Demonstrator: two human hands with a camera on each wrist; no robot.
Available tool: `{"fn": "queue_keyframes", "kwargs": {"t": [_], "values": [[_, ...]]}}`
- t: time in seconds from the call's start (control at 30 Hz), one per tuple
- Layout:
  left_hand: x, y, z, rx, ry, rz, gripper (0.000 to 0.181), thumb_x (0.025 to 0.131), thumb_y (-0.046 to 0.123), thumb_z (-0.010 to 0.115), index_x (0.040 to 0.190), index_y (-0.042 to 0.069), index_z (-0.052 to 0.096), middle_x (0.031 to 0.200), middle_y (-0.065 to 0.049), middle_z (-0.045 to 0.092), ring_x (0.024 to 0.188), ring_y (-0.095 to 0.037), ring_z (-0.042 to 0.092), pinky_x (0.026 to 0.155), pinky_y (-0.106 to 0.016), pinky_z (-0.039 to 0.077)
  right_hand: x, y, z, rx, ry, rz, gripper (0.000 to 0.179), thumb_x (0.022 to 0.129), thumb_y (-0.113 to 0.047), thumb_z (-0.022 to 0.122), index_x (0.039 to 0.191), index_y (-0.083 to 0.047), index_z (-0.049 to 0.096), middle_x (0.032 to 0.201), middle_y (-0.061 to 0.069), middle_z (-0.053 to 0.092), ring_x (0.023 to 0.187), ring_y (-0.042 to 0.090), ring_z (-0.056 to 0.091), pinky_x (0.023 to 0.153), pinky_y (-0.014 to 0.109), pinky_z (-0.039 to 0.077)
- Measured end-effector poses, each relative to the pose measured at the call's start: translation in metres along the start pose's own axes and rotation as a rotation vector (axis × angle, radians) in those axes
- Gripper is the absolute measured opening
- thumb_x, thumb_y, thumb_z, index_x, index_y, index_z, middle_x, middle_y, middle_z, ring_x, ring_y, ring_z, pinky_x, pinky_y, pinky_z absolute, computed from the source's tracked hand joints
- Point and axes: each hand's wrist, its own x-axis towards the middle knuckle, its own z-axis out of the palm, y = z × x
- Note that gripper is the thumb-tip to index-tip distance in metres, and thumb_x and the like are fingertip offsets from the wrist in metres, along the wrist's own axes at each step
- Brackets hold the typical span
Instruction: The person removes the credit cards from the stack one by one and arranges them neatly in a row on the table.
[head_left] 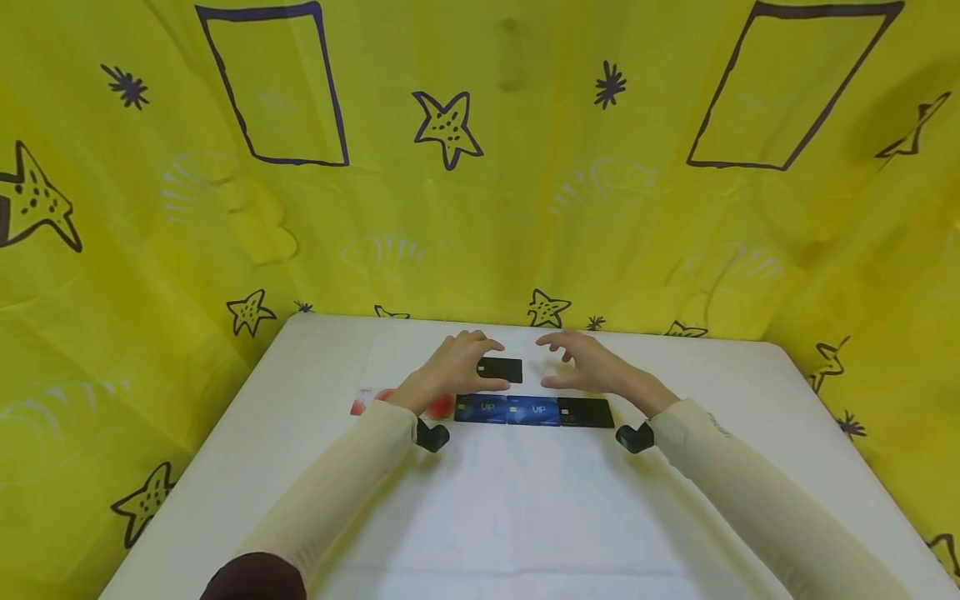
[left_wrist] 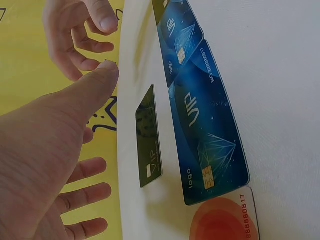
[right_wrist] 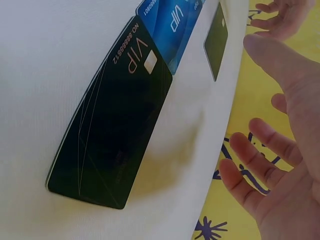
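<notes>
A single black card (head_left: 502,370) lies on the white table behind a row of cards. My left hand (head_left: 459,364) hovers at its left end, thumb and fingers spread apart, with a gap to the card in the left wrist view. To the right of that card my right hand (head_left: 587,363) hangs over the table, fingers loosely bent and holding nothing. The row has a white card with red circles (head_left: 438,407), partly hidden by my left wrist, then a blue VIP card (head_left: 482,408), another blue VIP card (head_left: 533,410) and a black VIP card (head_left: 587,412).
The white table (head_left: 525,508) runs back to a yellow cloth (head_left: 517,217) with drawn stars, which also hangs along both sides. Dark wrist-worn devices sit under both wrists, the left device (head_left: 432,436) and the right device (head_left: 634,437), close to the row's ends.
</notes>
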Motion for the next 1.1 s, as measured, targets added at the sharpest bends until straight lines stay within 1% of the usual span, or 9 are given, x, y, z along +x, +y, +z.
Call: {"fn": "queue_keyframes", "kwargs": {"t": [0.23,0.5,0.67,0.73,0.97,1.1], "values": [[-0.004,-0.004,-0.001,-0.001,0.005,0.002,0.070,0.088,0.057,0.074,0.143,0.015,0.061,0.141,-0.010,0.059,0.130,-0.031,0.051,0.111,-0.054,0.039,0.008,-0.003,0.007,0.020,0.004,0.016,0.070,0.089,-0.034,0.082,0.147,-0.007,0.053,0.137,0.020,0.058,0.115,0.037,0.060,0.093,0.050,0.054],[-0.005,-0.010,0.001,-0.012,-0.003,-0.045,0.071,0.087,0.054,0.077,0.145,0.016,0.060,0.141,-0.009,0.058,0.131,-0.030,0.050,0.111,-0.053,0.039,0.018,-0.003,0.016,0.013,0.003,0.031,0.070,0.089,-0.036,0.082,0.146,-0.007,0.054,0.136,0.019,0.057,0.113,0.033,0.061,0.093,0.047,0.055],[-0.003,-0.014,0.002,-0.018,-0.017,-0.055,0.071,0.086,0.052,0.078,0.145,0.017,0.059,0.141,-0.009,0.058,0.129,-0.029,0.051,0.110,-0.051,0.040,0.023,-0.006,0.019,0.017,-0.006,0.052,0.070,0.089,-0.035,0.082,0.147,-0.008,0.055,0.135,0.018,0.056,0.112,0.031,0.061,0.092,0.045,0.056],[-0.002,-0.016,0.003,-0.021,-0.023,-0.060,0.070,0.087,0.051,0.078,0.145,0.018,0.059,0.141,-0.010,0.058,0.129,-0.030,0.051,0.110,-0.051,0.040,0.026,-0.006,0.020,0.013,-0.005,0.048,0.070,0.089,-0.035,0.082,0.146,-0.007,0.055,0.134,0.018,0.056,0.111,0.031,0.061,0.091,0.044,0.056],[0.001,-0.019,0.006,-0.025,-0.049,-0.094,0.070,0.087,0.050,0.079,0.146,0.019,0.058,0.141,-0.009,0.058,0.130,-0.029,0.051,0.110,-0.051,0.041,0.033,-0.007,0.025,0.028,-0.024,0.072,0.070,0.088,-0.036,0.082,0.147,-0.009,0.055,0.134,0.015,0.056,0.110,0.029,0.060,0.094,0.043,0.055],[0.001,-0.020,0.008,-0.026,-0.061,-0.113,0.070,0.087,0.049,0.080,0.147,0.020,0.057,0.141,-0.010,0.057,0.130,-0.030,0.051,0.111,-0.052,0.041,0.037,-0.006,0.029,0.016,-0.036,0.071,0.070,0.088,-0.036,0.083,0.146,-0.009,0.055,0.133,0.015,0.057,0.107,0.027,0.059,0.094,0.042,0.054]]}}
